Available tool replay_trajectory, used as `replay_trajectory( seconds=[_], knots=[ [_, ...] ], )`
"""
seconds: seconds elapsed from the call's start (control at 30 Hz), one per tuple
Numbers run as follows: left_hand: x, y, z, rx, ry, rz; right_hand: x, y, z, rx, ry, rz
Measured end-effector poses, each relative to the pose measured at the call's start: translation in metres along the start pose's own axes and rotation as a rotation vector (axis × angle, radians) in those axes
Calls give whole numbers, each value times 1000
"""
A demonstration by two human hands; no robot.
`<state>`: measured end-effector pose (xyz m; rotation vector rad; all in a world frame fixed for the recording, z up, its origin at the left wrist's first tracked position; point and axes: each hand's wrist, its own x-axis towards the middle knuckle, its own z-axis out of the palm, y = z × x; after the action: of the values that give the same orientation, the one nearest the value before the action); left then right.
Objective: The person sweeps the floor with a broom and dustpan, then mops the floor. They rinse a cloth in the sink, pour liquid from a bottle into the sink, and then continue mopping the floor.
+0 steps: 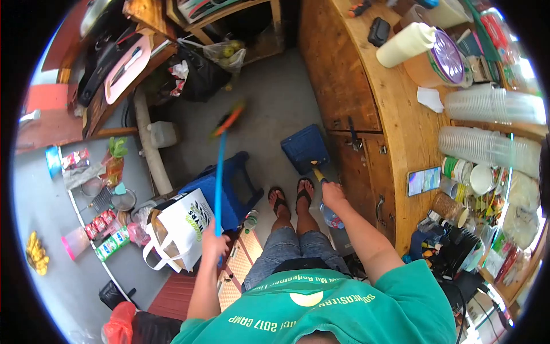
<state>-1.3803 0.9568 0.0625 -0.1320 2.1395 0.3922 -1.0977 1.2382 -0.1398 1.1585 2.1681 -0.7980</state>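
Observation:
My left hand (214,243) is wrapped round the blue handle of a broom (219,178). The broom's orange and green head, blurred by motion, is up off to the far side over the grey floor. In my right hand (333,195) is the yellowish handle of a blue dustpan (304,150). The pan lies in front of my feet, beside the wooden cabinet. I cannot make out any sweepings in it.
A blue plastic stool (229,198) and a white tote bag (182,232) stand on the left. Wooden cabinet doors (358,172) line the right, under a counter with a phone (424,181) and stacked plastic cups (481,106). A black bag (201,77) sits at the far left.

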Motion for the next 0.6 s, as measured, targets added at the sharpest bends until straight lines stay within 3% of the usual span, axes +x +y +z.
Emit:
replay_trajectory(
  seconds=[0.13,0.23,0.3,0.37,0.4,0.43,0.5,0.57,0.6],
  knots=[
    [115,33,4,-145,148,75,2,-40,-41,-25,-24,-77],
    [231,52,17,73,265,187,28,-60,-43,-67,-38,-111],
    [239,81,42,-113,236,124,50,-71,-41,-99,-45,-112],
    [210,91,60,60,164,117,64,-81,-44,-155,-48,-134],
    [211,68,75,529,247,224,71,-84,-41,-159,-58,-142],
    [176,62,81,499,163,181,80,-87,-36,-125,-16,-147],
    [136,16,96,545,148,322,83,-101,-49,-98,20,-153],
    [81,-16,96,597,2,285,84,-111,-58,-100,13,-161],
    [47,-26,89,672,-49,361,84,-114,-61,-108,4,-165]
  ],
)
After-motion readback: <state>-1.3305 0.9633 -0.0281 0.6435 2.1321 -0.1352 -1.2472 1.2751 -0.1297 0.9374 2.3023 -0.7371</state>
